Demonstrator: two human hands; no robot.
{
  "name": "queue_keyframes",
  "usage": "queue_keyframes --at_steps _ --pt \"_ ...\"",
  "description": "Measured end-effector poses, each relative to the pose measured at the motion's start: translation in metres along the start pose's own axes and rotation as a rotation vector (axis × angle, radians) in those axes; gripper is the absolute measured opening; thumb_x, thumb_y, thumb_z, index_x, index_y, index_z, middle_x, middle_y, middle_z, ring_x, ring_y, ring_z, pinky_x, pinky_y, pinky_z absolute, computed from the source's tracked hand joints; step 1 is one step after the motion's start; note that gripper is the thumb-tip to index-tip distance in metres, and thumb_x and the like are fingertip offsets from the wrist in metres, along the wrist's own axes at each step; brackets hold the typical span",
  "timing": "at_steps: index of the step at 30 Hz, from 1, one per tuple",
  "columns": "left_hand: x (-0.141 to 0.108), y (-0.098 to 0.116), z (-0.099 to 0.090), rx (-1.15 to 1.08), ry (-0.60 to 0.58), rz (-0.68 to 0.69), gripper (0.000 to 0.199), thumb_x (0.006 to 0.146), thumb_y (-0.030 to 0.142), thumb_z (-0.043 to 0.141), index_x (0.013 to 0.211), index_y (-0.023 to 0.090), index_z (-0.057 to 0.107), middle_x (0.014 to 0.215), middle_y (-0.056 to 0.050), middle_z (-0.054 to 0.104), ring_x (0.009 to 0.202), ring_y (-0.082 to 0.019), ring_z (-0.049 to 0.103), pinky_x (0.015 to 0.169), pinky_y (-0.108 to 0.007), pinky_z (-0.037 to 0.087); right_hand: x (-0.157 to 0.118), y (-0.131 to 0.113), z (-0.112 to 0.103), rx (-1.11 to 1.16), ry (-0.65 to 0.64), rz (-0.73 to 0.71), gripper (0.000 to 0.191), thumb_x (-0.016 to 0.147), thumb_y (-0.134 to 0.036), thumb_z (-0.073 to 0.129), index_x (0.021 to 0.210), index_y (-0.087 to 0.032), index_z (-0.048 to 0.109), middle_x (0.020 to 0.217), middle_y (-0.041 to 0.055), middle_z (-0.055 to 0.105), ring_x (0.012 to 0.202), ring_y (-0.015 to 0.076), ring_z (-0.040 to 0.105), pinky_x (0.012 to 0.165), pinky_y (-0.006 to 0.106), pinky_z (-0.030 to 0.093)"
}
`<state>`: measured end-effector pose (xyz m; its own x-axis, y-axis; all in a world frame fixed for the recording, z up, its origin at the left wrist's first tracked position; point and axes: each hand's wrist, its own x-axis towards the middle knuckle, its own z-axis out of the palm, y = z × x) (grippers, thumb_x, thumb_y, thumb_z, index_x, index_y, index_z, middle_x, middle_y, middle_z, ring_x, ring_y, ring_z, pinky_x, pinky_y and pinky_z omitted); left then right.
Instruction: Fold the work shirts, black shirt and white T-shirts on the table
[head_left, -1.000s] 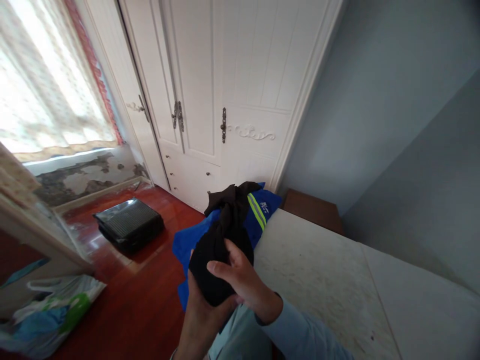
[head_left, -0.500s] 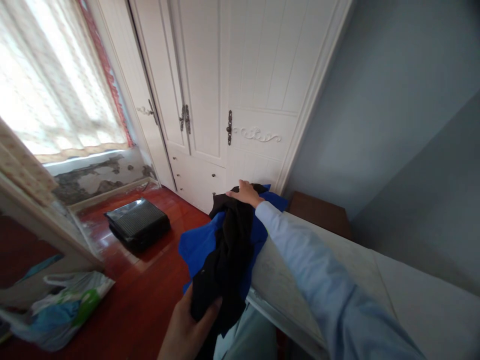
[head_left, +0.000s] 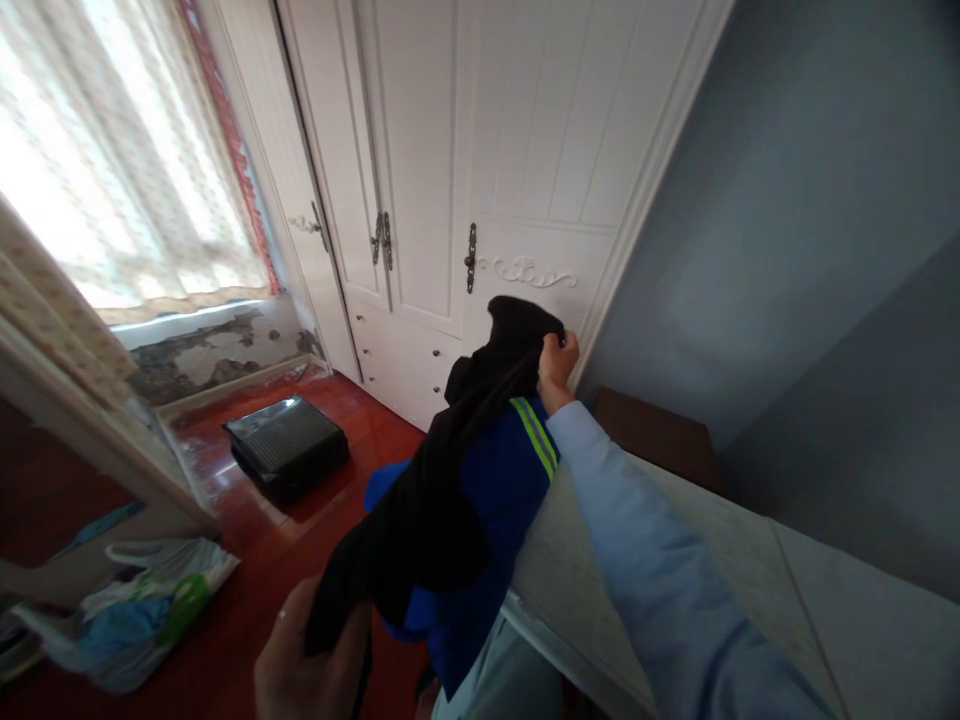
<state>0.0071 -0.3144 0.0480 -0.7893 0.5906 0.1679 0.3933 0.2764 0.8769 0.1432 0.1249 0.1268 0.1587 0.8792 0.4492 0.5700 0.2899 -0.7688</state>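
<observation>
A black garment (head_left: 442, 480) is stretched between my two hands; its exact kind does not show. At the lower left, my left hand (head_left: 319, 640) is closed on its near end, thumb on top. Farther off, my right hand (head_left: 557, 362) pinches the far end and lifts it up in front of the wardrobe. Below the black cloth hangs a blue garment (head_left: 495, 510) with a yellow-green and grey reflective stripe (head_left: 534, 435). Part of the blue cloth lies against the edge of the pale tabletop, and much of it is hidden under the black one.
A pale tabletop (head_left: 667, 540) runs along my right side. Behind it stand a brown box-like piece (head_left: 656, 435) and a white wardrobe (head_left: 420, 160). On the red floor lie a black suitcase (head_left: 289, 440) and a plastic bag (head_left: 142, 610) of things. A curtain (head_left: 135, 160) covers the window.
My right hand has moved right and up, pulling the far end of the black garment out and raising it. My left hand has gone lower left, and the reflective stripe now shows.
</observation>
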Motion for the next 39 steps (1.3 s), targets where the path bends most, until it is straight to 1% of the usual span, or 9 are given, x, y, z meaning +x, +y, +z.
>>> queue_keyframes --at_steps 3,8,12,15,18,22,28,35,39 --pt "0.009 -0.005 0.007 0.159 -0.137 0.057 0.037 0.080 0.050 0.058 0.100 0.020 0.067 0.080 -0.006 0.072 0.073 -0.028 0.070 0.067 -0.037 0.056 0.005 0.017 -0.025 0.280 0.179 0.131 0.044 0.093 -0.024 0.030 0.131 -0.012 0.048 0.131 0.0181 0.058 0.120 0.0246 0.057 0.098 0.040 0.050" --pt "0.002 -0.029 0.033 0.423 -0.298 0.152 0.060 0.086 0.048 0.045 0.129 0.009 0.061 0.116 -0.025 0.070 0.112 -0.046 0.065 0.096 -0.069 0.045 -0.038 0.055 -0.044 0.410 -0.255 0.351 0.027 0.081 -0.028 0.062 0.107 -0.020 0.058 0.102 0.0082 0.071 0.091 0.0215 0.067 0.073 0.035 0.058" --pt "-0.014 -0.017 0.041 0.160 -0.195 0.248 0.067 0.085 0.054 0.055 0.138 0.012 0.056 0.139 -0.022 0.060 0.132 -0.039 0.056 0.109 -0.060 0.043 -0.086 0.079 -0.068 0.431 -0.366 0.369 0.028 0.079 -0.034 0.069 0.101 -0.018 0.063 0.105 0.0104 0.072 0.090 0.0200 0.069 0.068 0.030 0.057" --pt "-0.027 0.009 0.045 -0.105 -0.238 0.354 0.033 0.088 0.040 0.055 0.106 0.021 0.075 0.119 -0.012 0.073 0.112 -0.029 0.069 0.094 -0.041 0.056 -0.127 0.090 -0.104 0.523 -0.444 0.327 0.042 0.082 -0.056 0.066 0.092 -0.016 0.068 0.102 0.0140 0.075 0.086 0.0206 0.071 0.066 0.029 0.056" --pt "-0.047 0.027 0.065 -0.337 -0.544 0.490 0.038 0.087 0.026 0.046 0.055 0.023 0.066 0.062 -0.006 0.070 0.060 -0.018 0.067 0.060 -0.027 0.052 -0.182 0.103 -0.149 0.610 -0.533 0.318 0.065 0.077 -0.080 0.059 0.073 -0.015 0.067 0.068 0.0098 0.071 0.054 0.0165 0.064 0.043 0.024 0.043" --pt "-0.089 0.032 0.119 -0.417 -0.871 0.543 0.037 0.077 0.019 0.038 0.042 0.023 0.049 0.041 -0.002 0.051 0.043 -0.013 0.047 0.050 -0.027 0.035 -0.269 0.133 -0.209 0.603 -0.332 0.478 0.073 0.076 -0.089 0.049 0.045 -0.024 0.042 0.031 -0.0066 0.029 0.028 0.0058 0.020 0.035 0.023 0.012" --pt "-0.156 0.014 0.181 -0.305 -1.203 0.464 0.022 0.066 0.022 0.038 0.044 0.023 0.041 0.046 -0.002 0.047 0.051 -0.017 0.047 0.060 -0.031 0.039 -0.370 0.193 -0.310 0.360 0.010 0.663 0.073 0.076 -0.089 0.048 0.040 -0.028 0.029 0.035 -0.0052 0.024 0.034 0.0091 0.021 0.040 0.030 0.015" --pt "-0.196 0.003 0.219 -0.236 -1.486 0.381 0.019 0.064 0.026 0.042 0.046 0.025 0.037 0.047 -0.001 0.043 0.053 -0.019 0.045 0.061 -0.034 0.039 -0.403 0.216 -0.434 0.033 0.448 0.681 0.068 0.083 -0.082 0.047 0.044 -0.028 0.033 0.038 -0.0048 0.028 0.038 0.0127 0.027 0.043 0.031 0.024" --pt "-0.217 0.006 0.236 0.009 -1.608 0.413 0.019 0.070 0.020 0.039 0.054 0.022 0.050 0.056 -0.004 0.057 0.063 -0.021 0.058 0.066 -0.032 0.044 -0.395 0.243 -0.482 -0.197 0.457 0.604 0.056 0.086 -0.074 0.049 0.059 -0.025 0.050 0.052 -0.0006 0.050 0.050 0.0176 0.048 0.053 0.032 0.041"
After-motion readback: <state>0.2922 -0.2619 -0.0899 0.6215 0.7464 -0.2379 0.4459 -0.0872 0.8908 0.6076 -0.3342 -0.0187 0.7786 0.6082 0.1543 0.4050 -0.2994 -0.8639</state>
